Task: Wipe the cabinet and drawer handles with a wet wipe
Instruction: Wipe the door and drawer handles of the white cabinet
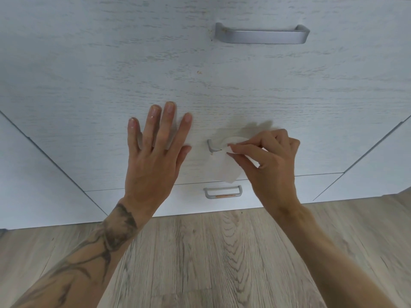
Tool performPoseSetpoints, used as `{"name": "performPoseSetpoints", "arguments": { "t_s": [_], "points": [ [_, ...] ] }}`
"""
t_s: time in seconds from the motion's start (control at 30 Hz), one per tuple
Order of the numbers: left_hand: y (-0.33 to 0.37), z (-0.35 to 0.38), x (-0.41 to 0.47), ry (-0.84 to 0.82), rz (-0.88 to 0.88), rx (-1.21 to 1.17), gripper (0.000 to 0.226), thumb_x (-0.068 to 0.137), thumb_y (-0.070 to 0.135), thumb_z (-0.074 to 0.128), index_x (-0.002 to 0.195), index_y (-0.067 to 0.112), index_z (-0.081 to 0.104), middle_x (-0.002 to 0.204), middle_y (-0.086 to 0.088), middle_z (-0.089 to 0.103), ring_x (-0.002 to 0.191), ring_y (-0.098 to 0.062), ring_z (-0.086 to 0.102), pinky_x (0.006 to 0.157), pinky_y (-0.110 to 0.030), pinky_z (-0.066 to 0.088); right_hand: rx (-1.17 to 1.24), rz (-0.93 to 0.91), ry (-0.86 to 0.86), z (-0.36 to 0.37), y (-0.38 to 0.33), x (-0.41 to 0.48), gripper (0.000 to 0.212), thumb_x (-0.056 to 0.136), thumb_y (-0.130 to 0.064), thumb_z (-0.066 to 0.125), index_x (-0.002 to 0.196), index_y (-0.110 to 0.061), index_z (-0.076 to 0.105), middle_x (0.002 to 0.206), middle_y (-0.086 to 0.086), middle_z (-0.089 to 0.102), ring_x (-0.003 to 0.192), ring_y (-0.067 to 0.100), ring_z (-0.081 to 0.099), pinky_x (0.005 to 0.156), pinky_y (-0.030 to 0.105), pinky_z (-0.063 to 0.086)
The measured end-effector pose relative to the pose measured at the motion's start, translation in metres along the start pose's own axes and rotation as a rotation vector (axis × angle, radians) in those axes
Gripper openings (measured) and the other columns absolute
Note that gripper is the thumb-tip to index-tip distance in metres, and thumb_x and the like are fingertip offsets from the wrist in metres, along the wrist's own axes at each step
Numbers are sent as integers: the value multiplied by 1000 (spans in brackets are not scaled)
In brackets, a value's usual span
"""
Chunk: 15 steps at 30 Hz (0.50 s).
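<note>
Right hand (pixel 270 161) rubs wet wipe (pixel 224 170) on middle handle (pixel 212 146) — no readable writing.

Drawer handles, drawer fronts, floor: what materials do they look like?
Top drawer handle: looks like metal or metal-look plastic, matte silver-grey, soft even sheen.
Drawer front: probably laminated board, matte whitewashed wood-grain print with horizontal streaks.
Floor: wood-look laminate or vinyl planks, grey-beige grain with knots; cannot tell which.
Wet wipe in the right hand: thin white nonwoven-looking sheet, limp.

Pale woodgrain cabinet fronts (pixel 89 63) — grey-brown plank floor (pixel 211 252) below.
</note>
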<state>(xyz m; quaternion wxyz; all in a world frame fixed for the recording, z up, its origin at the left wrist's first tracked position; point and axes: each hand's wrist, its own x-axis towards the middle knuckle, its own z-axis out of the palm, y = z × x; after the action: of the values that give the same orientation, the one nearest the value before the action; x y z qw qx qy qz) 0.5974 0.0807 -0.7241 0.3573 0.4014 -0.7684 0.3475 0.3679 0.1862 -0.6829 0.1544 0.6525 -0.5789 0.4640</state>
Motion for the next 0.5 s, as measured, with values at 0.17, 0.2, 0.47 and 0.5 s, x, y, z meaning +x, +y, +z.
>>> {"name": "performPoseSetpoints", "arguments": {
  "t_s": [0.17,0.2,0.47,0.5],
  "points": [
    [-1,2,0,7,0,11,75,116,45,47,173,20,5,179,-10,-15,165,-30,-14,134,-59,2,-40,61,35,-13,14,-3,10,87,-27,83,96,-22,84,89,-4,70,92,29,54,86,40,27],
    [0,2,0,9,-4,12,75,116,45,47,173,20,5,179,-11,-12,165,-30,-13,134,-59,2,-33,72,37,-8,8,-2,10,87,-27,83,95,-21,84,87,-4,70,92,28,53,86,39,27],
    [-1,4,0,14,-1,14,77,116,46,48,173,20,2,178,-10,-16,165,-29,-15,133,-59,3,-31,10,-18,-7,6,0,13,88,-25,83,100,-27,83,88,-10,67,95,19,48,88,34,23],
    [0,4,0,11,-1,19,78,116,47,48,173,20,2,178,-10,-17,165,-29,-15,133,-59,3,-31,35,-6,-7,6,1,12,87,-25,84,99,-26,84,87,-9,67,94,20,47,87,34,23]
  ]
}}
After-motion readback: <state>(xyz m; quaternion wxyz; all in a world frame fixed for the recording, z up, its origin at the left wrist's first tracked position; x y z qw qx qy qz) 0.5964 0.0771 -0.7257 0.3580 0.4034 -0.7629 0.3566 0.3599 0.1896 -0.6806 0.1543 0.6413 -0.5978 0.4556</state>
